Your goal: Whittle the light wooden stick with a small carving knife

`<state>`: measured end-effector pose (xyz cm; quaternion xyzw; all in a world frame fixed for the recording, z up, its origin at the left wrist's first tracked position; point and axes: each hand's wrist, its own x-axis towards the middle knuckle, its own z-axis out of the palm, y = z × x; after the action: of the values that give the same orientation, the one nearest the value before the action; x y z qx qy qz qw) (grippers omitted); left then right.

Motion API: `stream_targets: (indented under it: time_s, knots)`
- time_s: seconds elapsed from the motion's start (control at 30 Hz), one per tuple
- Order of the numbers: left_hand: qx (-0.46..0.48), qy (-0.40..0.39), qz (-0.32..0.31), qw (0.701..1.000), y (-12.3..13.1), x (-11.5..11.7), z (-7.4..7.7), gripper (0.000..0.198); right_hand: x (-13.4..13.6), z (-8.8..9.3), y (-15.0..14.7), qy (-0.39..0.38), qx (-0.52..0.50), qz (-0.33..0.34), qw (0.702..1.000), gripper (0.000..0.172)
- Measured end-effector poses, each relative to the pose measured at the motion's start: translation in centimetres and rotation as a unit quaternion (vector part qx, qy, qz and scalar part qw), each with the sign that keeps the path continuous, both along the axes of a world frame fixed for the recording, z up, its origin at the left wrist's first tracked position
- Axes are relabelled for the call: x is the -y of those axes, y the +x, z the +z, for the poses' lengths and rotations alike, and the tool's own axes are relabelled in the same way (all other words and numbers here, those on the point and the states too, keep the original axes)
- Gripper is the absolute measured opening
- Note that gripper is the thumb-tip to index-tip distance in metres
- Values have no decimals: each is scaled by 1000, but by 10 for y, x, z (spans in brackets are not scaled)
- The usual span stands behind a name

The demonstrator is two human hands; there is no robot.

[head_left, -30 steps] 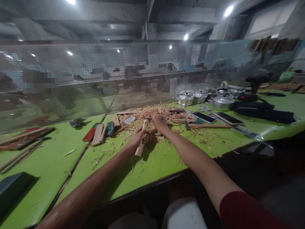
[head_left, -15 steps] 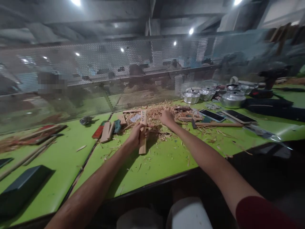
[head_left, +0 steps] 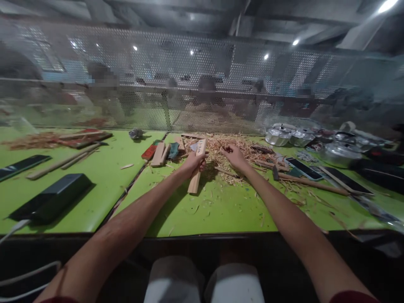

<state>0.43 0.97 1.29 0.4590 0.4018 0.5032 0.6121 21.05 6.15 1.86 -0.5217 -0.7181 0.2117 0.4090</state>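
Observation:
My left hand (head_left: 193,163) is closed around a flat wooden piece (head_left: 195,182), pale with dark marks on its upper end. The piece tilts, its lower end towards me over the green tabletop. My right hand (head_left: 235,156) is over a heap of wood shavings (head_left: 217,164), fingers pinched together. Something thin shows at the fingertips, too small and blurred to name. Left of my left hand lie small wooden blocks (head_left: 158,155), a red piece (head_left: 149,152) and a teal scrap (head_left: 173,150).
A hammer (head_left: 311,184) and phones (head_left: 304,168) lie to the right, before silvery lidded pots (head_left: 341,153). A dark box (head_left: 59,194) with a white cable stands on the left, near wooden sticks (head_left: 65,161). Behind the table (head_left: 217,214) rises a perforated screen (head_left: 142,101), people beyond it.
The view has levelled and swung left, shifting the scene rightward. My left hand keeps its hold on the wooden piece. My right hand stays at the shavings, its pinched fingers now showing.

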Motion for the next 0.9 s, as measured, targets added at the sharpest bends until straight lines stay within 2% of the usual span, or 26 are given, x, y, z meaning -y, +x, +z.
stream_targets:
  time_s: [0.07, 0.17, 0.3, 0.43, 0.53, 0.73, 0.9]
  knots:
    - [-35, -3, 7, 999, 2, -1, -3, 18, -4, -3, 2, 10, 1, -1, 1000, 14]
    - [-67, -1, 4, 998, 4, -1, -7, 14, -7, -7, 6, 12, 22, -11, 1000, 17]
    - [-50, -6, -21, 998, 2, -2, -8, 23, -4, -4, 6, 28, 45, -16, 998, 14]
    - [-10, -46, -39, 998, -1, -6, -8, 37, 4, 3, 1, 60, 69, -21, 996, 32]
    - [2, -52, -48, 998, -3, -8, -10, 46, 9, 5, -1, 54, 77, -1, 996, 35]
    - [-60, -36, -29, 997, -2, -5, -7, 43, 14, 9, -2, 56, 127, 14, 990, 35]
    - [-100, -37, -38, 994, -2, -9, -6, 41, 13, 11, 0, 51, 135, 1, 990, 30]
